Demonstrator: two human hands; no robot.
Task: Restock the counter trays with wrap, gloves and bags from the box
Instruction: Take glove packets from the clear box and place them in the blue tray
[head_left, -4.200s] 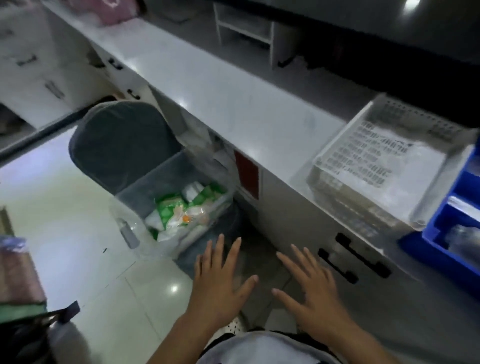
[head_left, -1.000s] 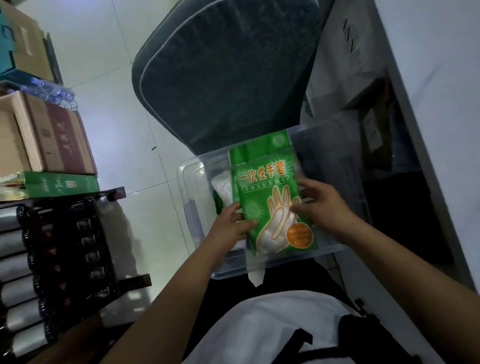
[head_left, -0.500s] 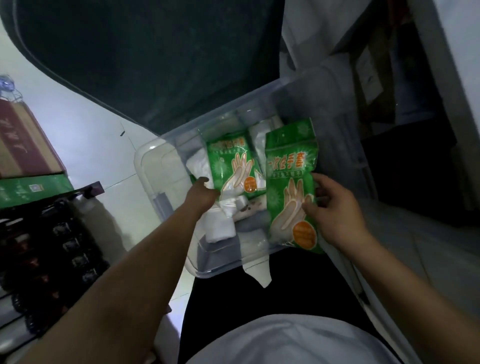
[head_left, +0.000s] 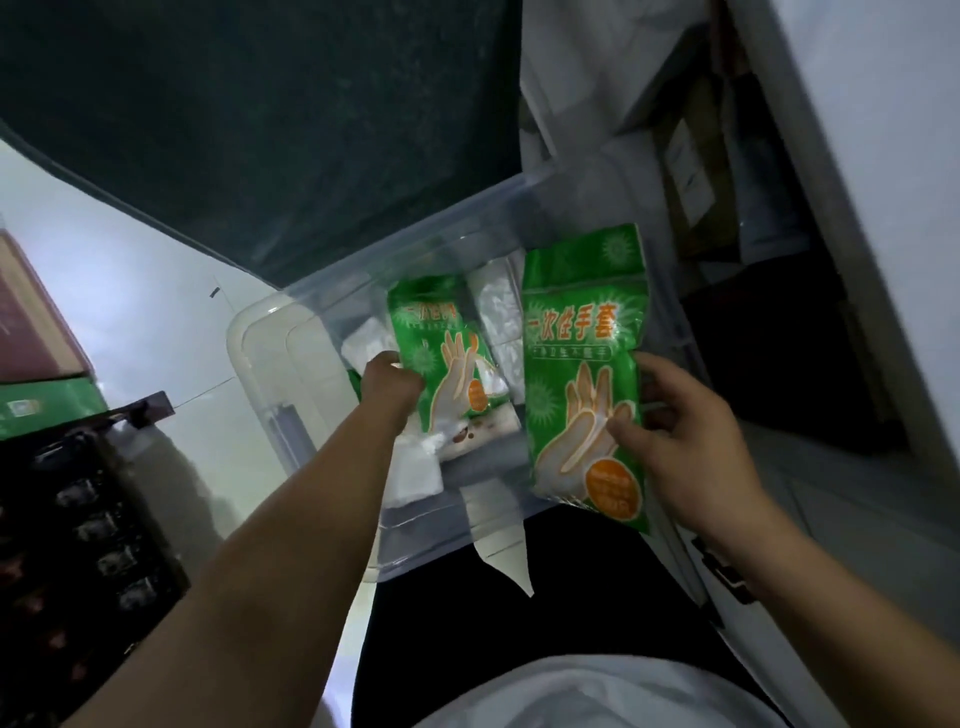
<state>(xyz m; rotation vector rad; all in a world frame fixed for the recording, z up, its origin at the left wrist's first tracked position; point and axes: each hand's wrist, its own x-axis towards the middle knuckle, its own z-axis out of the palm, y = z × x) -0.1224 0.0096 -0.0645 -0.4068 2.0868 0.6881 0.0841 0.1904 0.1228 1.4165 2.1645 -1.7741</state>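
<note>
A clear plastic box (head_left: 270, 374) sits on the floor in front of me, its dark lid (head_left: 260, 130) tipped up behind it. My right hand (head_left: 685, 441) holds a green pack of disposable gloves (head_left: 582, 364) upright over the box's right side. My left hand (head_left: 389, 384) is down inside the box, fingers closed on the left edge of a second green glove pack (head_left: 441, 353). White plastic-wrapped packets (head_left: 496, 312) lie around and under that pack.
The white counter front (head_left: 857, 208) rises on the right, with a dark open space below it. At left stand stacked cartons (head_left: 36, 364) and a dark rack of bottles (head_left: 93, 519). Pale floor tiles (head_left: 130, 291) lie beyond the box.
My left hand has closed on the second glove pack and raised it slightly in the box. My right hand still holds the first pack in nearly the same place.
</note>
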